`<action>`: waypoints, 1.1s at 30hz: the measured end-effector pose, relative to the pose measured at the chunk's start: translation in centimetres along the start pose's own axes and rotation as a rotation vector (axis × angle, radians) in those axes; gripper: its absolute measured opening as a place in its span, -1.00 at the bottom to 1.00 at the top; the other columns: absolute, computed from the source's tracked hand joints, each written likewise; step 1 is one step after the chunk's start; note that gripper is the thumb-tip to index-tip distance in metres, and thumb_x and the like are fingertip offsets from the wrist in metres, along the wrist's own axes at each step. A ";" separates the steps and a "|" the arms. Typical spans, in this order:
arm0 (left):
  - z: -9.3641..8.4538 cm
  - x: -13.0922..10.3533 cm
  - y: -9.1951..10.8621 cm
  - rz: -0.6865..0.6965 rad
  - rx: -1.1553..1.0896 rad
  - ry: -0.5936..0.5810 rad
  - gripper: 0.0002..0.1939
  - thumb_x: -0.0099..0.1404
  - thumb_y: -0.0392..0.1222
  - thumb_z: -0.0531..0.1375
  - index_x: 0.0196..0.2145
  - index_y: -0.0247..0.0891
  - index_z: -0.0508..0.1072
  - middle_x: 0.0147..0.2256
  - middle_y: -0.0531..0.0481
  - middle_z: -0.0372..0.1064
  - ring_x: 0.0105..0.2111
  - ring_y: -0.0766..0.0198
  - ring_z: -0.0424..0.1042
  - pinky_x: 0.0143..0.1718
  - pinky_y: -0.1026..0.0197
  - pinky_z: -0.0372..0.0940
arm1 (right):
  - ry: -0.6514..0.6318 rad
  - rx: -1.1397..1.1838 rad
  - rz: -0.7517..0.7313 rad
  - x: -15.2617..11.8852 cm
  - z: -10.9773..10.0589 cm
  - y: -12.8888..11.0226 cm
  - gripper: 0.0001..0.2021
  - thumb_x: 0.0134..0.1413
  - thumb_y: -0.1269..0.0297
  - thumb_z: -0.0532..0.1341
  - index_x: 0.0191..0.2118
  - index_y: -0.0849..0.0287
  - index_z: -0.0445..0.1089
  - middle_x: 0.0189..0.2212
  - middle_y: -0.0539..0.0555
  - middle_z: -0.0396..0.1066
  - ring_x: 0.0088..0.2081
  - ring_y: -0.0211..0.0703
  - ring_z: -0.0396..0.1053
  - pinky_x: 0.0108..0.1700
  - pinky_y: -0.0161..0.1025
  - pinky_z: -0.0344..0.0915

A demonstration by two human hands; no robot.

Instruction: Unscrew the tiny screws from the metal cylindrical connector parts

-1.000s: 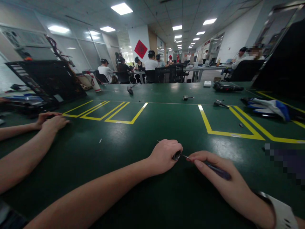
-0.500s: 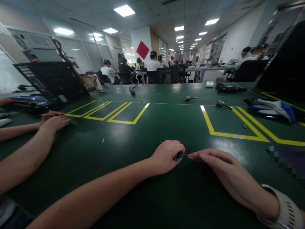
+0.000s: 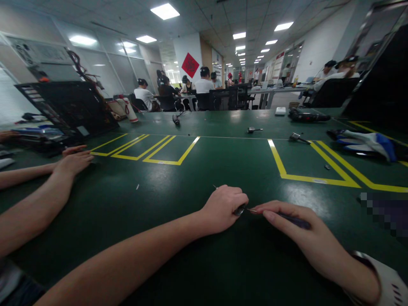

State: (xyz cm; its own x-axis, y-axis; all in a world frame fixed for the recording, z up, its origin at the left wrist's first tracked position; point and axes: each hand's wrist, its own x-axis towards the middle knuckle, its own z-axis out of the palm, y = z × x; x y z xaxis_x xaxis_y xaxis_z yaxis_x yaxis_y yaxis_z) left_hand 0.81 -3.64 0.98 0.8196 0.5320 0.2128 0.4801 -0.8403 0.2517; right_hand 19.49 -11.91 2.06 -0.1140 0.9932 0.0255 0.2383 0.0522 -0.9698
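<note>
My left hand [image 3: 221,210] is wrapped round a hollow metal cylinder [image 3: 239,210], its dark open mouth facing right. A thin shank sticks out beyond the knuckles on the far side. Most of the cylinder is hidden in the fist, which rests on the green table [image 3: 178,267]. Between thumb and fingers, my right hand [image 3: 314,238] pinches a slim screwdriver with a dark purple handle [image 3: 296,221]. Its thin tip points left, a small distance from the cylinder's mouth.
Two similar metal pieces with shanks [image 3: 253,130] [image 3: 297,137] lie farther back. Beyond them are a black power tool [image 3: 307,116], a white box [image 3: 280,111] and blue-white gloves [image 3: 366,144]. Another person's hands [image 3: 75,160] rest at left. Yellow tape [image 3: 162,162] marks the table.
The screwdriver tip has come back out of the cylinder's mouth, and my right hand has shifted slightly right and down. The cylinder has tilted a little in my left hand.
</note>
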 end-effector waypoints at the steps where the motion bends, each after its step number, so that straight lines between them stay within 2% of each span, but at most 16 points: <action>1: 0.0 0.0 0.0 -0.005 -0.009 0.001 -0.94 0.20 -0.37 0.08 -0.40 -0.28 0.31 -0.42 0.03 0.30 -0.40 0.30 0.28 -0.35 0.24 0.11 | -0.005 0.078 0.066 0.1 -0.1 0.1 -0.78 0.02 0.10 0.24 -0.24 0.01 0.53 -0.20 0.08 0.51 -0.11 -0.01 0.41 -0.03 -0.03 0.31; 5: 0.1 0.1 -0.2 -0.011 -0.052 -0.003 -0.95 0.18 -0.37 0.09 -0.38 -0.28 0.31 -0.40 0.04 0.31 -0.37 0.30 0.29 -0.32 0.24 0.12 | -0.003 0.382 0.210 0.6 -0.3 0.2 -0.79 -0.05 0.12 0.29 -0.33 0.13 0.55 -0.26 0.12 0.53 -0.13 -0.01 0.42 -0.01 -0.05 0.29; 12: 0.1 0.1 -0.3 -0.007 -0.065 -0.008 -0.94 0.17 -0.38 0.10 -0.37 -0.29 0.31 -0.40 0.04 0.31 -0.37 0.31 0.29 -0.31 0.24 0.12 | -0.020 0.534 0.245 0.7 -0.5 0.4 -0.84 -0.03 0.21 0.29 -0.35 0.15 0.55 -0.29 0.09 0.53 -0.15 -0.08 0.43 0.01 -0.13 0.26; 20: 0.1 0.0 -0.4 0.015 -0.034 -0.002 -0.93 0.18 -0.38 0.09 -0.36 -0.29 0.31 -0.40 0.03 0.31 -0.37 0.31 0.28 -0.33 0.25 0.11 | -0.033 0.564 0.237 0.9 -0.6 0.4 -0.85 -0.03 0.22 0.29 -0.36 0.16 0.55 -0.30 0.10 0.54 -0.17 -0.10 0.42 -0.01 -0.13 0.27; 29: -0.5 0.0 -0.3 0.050 0.161 -0.037 -0.94 0.19 -0.38 0.07 -0.38 -0.28 0.29 -0.42 0.03 0.29 -0.39 0.29 0.24 -0.39 0.24 0.05 | 0.001 0.527 0.250 0.7 -0.4 0.1 -0.83 -0.09 0.18 0.31 -0.42 0.17 0.55 -0.36 0.11 0.54 -0.22 -0.07 0.41 -0.06 -0.15 0.25; 33: -0.6 0.0 -0.5 0.022 0.202 -0.032 -0.93 0.20 -0.38 0.06 -0.37 -0.28 0.30 -0.40 0.02 0.29 -0.38 0.29 0.23 -0.38 0.23 0.07 | -0.005 0.461 0.242 0.7 -0.4 0.1 -0.83 -0.08 0.17 0.30 -0.44 0.16 0.54 -0.39 0.10 0.53 -0.24 -0.08 0.41 -0.09 -0.15 0.25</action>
State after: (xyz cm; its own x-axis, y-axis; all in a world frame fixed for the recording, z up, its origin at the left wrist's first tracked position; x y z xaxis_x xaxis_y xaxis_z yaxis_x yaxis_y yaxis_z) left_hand 0.35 -3.13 1.42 0.8384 0.5126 0.1853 0.5124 -0.8571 0.0527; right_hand 19.80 -11.19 2.10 -0.1128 0.9706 -0.2124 -0.1915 -0.2310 -0.9539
